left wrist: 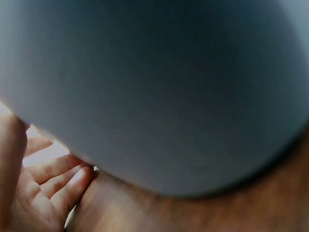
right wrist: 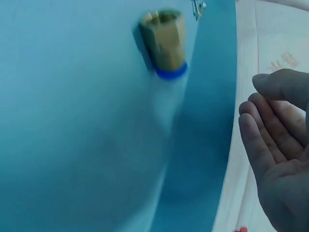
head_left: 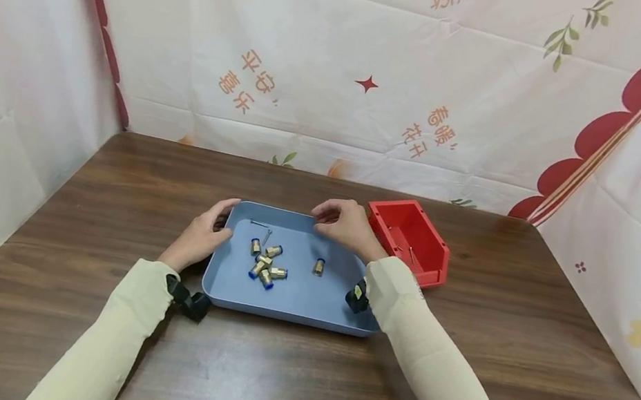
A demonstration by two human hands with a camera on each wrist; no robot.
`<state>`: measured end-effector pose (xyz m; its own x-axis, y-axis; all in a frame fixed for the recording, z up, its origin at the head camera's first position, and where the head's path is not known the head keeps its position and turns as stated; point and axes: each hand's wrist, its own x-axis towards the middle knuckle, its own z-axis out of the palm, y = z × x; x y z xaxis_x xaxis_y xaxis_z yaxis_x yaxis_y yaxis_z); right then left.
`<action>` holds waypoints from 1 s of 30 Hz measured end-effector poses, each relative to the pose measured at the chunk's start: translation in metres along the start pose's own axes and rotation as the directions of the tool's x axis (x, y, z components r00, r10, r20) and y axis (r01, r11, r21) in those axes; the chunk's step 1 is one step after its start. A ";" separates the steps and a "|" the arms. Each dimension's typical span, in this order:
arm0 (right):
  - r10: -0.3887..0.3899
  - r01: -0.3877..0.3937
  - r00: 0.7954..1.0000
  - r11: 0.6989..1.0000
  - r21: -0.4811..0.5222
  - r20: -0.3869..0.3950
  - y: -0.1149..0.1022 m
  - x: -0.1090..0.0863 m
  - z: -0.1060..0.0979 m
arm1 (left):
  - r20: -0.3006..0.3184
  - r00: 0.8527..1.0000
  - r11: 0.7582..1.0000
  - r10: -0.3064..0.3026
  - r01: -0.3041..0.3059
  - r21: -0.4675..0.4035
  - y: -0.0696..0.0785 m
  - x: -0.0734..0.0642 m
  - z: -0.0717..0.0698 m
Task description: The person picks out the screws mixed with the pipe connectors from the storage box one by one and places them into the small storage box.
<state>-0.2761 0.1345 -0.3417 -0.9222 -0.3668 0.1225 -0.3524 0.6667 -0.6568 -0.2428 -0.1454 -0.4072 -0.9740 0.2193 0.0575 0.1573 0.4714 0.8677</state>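
A shallow blue tray (head_left: 292, 297) lies on the table. At its left rim, my left hand (head_left: 200, 237) holds on with the thumb over the edge; the left wrist view shows its fingers (left wrist: 70, 191) against the tray's outer side. Above the tray's far right part hovers my right hand (head_left: 348, 225), bent loosely, with nothing seen in it. Several brass fittings with blue collars (head_left: 262, 262) cluster on the tray's left half. One separate brass fitting (head_left: 319, 267) stands nearer the middle, also large in the right wrist view. Two screws (head_left: 261, 224) lie toward the back left.
Right of the tray, touching or nearly so, sits a red bin (head_left: 433, 274) with a few screws (head_left: 412, 255) inside. Brown wooden table (head_left: 267, 380) surrounds both. A white printed cloth (head_left: 334, 34) hangs behind and along both sides.
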 end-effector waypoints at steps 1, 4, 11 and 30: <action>-0.003 0.003 1.000 1.000 0.002 0.003 -0.001 0.000 0.002 | 0.001 1.000 1.000 0.001 -0.001 0.000 0.000 0.000 0.000; -0.007 0.007 1.000 1.000 0.011 0.010 -0.004 0.002 0.006 | -0.001 1.000 1.000 0.014 -0.014 -0.003 0.002 0.002 0.000; -0.001 0.000 0.999 1.000 0.029 0.050 -0.008 0.007 0.020 | -0.009 0.999 0.999 0.032 -0.032 0.010 0.006 0.003 -0.002; 0.003 -0.013 0.987 0.998 0.062 0.160 -0.021 0.011 0.057 | -0.006 1.000 1.000 0.023 -0.023 0.018 -0.001 -0.004 0.002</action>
<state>-0.2701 0.0798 -0.3690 -0.8859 -0.4640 0.0000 -0.3300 0.6300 -0.7030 -0.2389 -0.1456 -0.4095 -0.9712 0.2246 0.0802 0.1821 0.4816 0.8573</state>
